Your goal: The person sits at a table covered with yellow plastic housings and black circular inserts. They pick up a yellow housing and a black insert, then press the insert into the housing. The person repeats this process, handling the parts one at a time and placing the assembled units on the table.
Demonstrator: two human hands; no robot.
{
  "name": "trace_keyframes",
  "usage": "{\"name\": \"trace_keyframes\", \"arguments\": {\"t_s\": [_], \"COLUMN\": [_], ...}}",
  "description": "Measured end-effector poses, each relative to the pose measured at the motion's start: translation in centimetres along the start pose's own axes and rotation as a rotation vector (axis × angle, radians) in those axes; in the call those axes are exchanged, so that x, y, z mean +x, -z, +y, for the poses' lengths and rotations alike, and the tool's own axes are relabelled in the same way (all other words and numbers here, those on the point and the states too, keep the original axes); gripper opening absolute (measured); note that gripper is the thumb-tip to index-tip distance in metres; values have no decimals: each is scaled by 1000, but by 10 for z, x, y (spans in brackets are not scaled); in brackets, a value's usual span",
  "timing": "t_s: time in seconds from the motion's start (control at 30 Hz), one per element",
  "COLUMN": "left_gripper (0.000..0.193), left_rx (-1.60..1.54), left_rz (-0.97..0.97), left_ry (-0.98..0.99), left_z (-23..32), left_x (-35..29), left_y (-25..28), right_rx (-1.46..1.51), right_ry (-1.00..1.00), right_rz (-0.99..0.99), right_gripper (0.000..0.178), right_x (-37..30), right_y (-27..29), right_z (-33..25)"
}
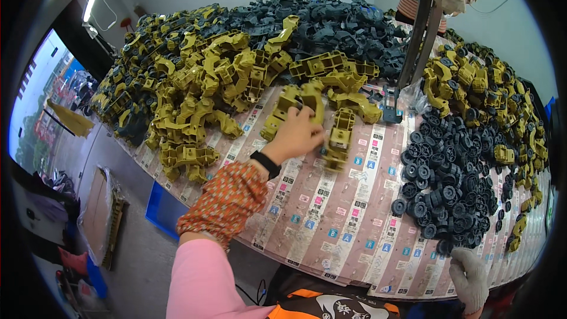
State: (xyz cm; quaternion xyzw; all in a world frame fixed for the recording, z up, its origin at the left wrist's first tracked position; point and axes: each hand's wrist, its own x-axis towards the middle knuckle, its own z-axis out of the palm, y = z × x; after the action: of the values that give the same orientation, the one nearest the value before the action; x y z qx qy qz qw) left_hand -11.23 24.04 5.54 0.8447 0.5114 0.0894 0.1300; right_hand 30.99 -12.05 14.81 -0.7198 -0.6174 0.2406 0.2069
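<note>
My bare left hand (pixel 293 136), with a black band at its wrist and a patterned sleeve cover, is out over the middle of the table. Its fingers curl onto a yellow plastic toy vehicle body (pixel 312 97), which is smeared by motion. A second yellow body (pixel 280 113) lies against the fingers on the left. To the right of the hand stands another open-framed yellow body (pixel 339 139). At the near right edge, my right hand (pixel 471 280) wears a pale knit glove. Its fingers are bent together beside a dark toy wheel (pixel 444 247); their inner side is hidden.
Yellow bodies (pixel 195 100) heap up on the left, with dark plastic parts (pixel 331 23) behind. Many dark wheels (pixel 443 171) lie at right, near more yellow bodies (pixel 472 82). A metal post (pixel 415 41) rises from the patterned table covering (pixel 331 224). Another person (pixel 407 6) stands behind.
</note>
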Motion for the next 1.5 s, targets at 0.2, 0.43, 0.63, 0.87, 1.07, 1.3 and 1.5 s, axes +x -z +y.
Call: {"name": "trace_keyframes", "arguments": {"t_s": [0.2,0.43,0.63,0.87,1.07,1.3,1.5], "left_gripper": [35,41,75,69,48,40,42], "left_rx": [-383,-38,107,55,34,314,-75], "left_rz": [-78,508,5,-68,-131,34,450], "left_ry": [-106,-72,181,12,-246,-570,-540], "left_z": [40,0,-7,3,18,49,87], "left_x": [19,178,216,169,97,65,40], "left_y": [46,43,35,7,24,27,61], "right_rx": [-15,27,-72,-27,2,9,24], "right_ry": [51,-148,-232,-343,-243,-146,-149], "right_rz": [-11,-88,-146,-149,-36,38,89], "right_gripper": [29,32,37,36,29,29,25], "right_x": [3,-12,-39,-30,-25,-36,-56], "right_y": [-8,2,12,4,-12,-17,-12], "right_z": [10,6,18,19,28,33,27]}}
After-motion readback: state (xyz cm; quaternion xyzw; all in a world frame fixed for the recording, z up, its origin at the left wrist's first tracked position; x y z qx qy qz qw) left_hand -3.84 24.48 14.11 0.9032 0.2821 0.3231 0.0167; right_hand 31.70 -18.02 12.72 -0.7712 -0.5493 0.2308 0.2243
